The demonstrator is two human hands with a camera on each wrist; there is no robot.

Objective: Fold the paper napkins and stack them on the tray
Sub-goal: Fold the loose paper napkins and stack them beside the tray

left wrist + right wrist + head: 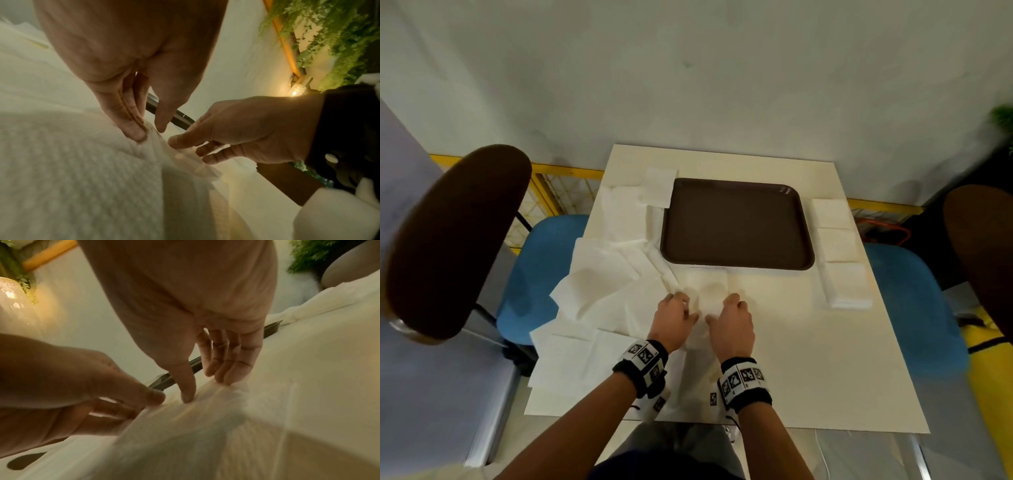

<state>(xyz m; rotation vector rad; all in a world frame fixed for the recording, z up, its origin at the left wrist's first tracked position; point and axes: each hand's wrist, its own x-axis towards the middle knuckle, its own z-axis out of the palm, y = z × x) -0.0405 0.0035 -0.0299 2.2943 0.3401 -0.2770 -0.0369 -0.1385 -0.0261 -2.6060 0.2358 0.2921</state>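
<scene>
No readable text, brand, number or sign is found in any view. Only black-and-white square code markers (645,356) are seen on the wristbands of both arms; these are patterns, not letters, and nothing can be read from them.

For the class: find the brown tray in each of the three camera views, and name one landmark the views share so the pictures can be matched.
Head view: the brown tray lies mid-table, beyond both hands, nothing on it.
Left wrist view: only a dark sliver of its rim shows between the left hand and the right hand.
Right wrist view: a dark rim strip behind the fingers.
Shared landmark: the white napkin under both hands.
</scene>
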